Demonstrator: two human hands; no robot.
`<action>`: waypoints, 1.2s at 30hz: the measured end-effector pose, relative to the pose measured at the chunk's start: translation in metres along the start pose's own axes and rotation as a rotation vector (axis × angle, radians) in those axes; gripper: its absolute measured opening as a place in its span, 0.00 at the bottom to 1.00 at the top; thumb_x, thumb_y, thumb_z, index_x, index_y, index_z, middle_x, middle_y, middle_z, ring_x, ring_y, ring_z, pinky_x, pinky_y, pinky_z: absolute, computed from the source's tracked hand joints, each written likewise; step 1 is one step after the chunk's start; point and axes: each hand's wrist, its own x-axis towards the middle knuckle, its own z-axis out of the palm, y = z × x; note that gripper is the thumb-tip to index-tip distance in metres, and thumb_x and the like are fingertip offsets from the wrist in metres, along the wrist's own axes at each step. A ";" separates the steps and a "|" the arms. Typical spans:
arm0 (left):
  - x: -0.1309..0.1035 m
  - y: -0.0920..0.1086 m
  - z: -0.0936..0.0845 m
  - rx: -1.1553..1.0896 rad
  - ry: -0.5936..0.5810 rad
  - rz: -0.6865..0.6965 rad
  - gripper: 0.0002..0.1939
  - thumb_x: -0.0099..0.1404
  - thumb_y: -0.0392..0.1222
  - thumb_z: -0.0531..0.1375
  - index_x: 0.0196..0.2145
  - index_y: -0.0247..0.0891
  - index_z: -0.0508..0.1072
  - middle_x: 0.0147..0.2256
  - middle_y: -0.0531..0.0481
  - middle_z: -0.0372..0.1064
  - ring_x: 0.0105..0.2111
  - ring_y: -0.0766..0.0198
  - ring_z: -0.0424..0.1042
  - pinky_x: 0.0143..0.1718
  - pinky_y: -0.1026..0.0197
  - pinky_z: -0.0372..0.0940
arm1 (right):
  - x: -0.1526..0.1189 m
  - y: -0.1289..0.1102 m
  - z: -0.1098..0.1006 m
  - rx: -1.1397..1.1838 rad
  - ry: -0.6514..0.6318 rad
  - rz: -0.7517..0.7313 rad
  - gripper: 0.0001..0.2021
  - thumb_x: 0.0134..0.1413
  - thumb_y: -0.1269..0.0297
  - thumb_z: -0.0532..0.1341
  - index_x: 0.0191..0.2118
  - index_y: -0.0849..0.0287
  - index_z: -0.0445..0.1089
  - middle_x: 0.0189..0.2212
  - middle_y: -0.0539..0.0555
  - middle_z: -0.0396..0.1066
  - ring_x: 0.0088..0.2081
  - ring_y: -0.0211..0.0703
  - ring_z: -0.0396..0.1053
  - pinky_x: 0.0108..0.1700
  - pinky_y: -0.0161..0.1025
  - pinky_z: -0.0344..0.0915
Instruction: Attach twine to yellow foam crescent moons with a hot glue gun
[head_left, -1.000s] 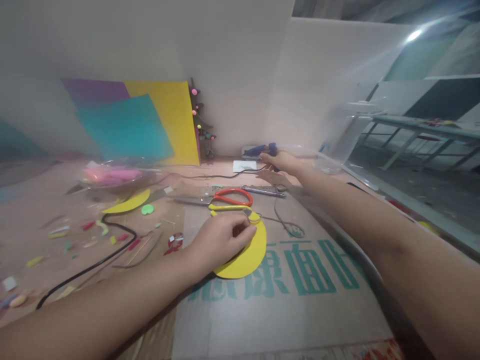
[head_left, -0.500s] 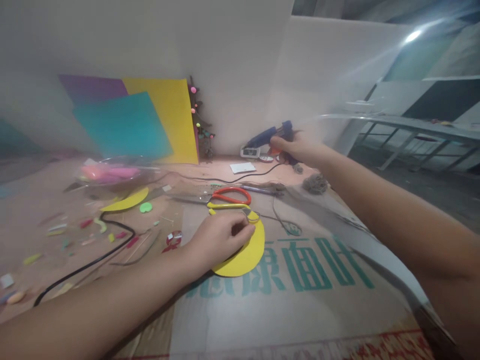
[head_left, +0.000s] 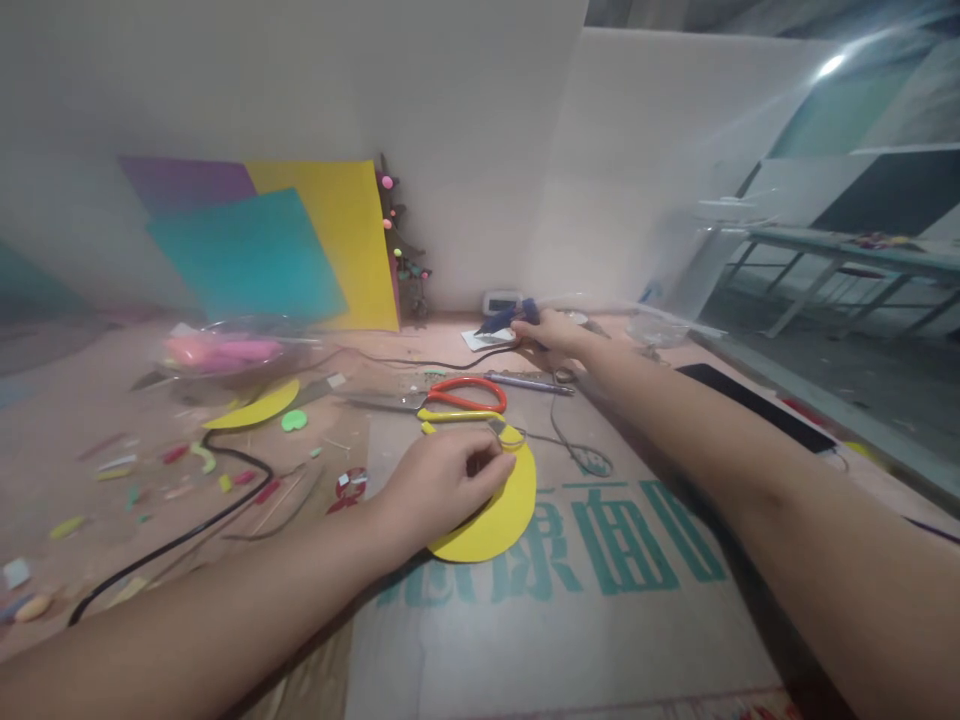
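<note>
Paper disc (head_left: pixel 495 515) is being pinned on the cardboard (head_left: pixel 585 610) under the left hand (head_left: pixel 439 480); scissors (head_left: pixel 442 400) just behind; glue gun (head_left: pixel 506 317) further back, in the right hand (head_left: pixel 551 330).

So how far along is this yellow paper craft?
Cutting looks done: a yellow half-disc lies on the cardboard, with red scissors and scraps around it. In hand: the left hand pins the disc, while the right hand grips a blue glue gun at the back. No gluing is visible yet.
</note>
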 end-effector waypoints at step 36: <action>0.001 -0.004 0.001 -0.175 -0.059 0.008 0.18 0.67 0.49 0.54 0.23 0.36 0.67 0.21 0.56 0.60 0.22 0.70 0.58 0.24 0.65 0.52 | -0.178 -0.035 0.022 0.813 -0.346 -0.200 0.19 0.57 0.68 0.59 0.55 0.56 0.62 0.30 0.47 0.68 0.23 0.32 0.64 0.20 0.29 0.59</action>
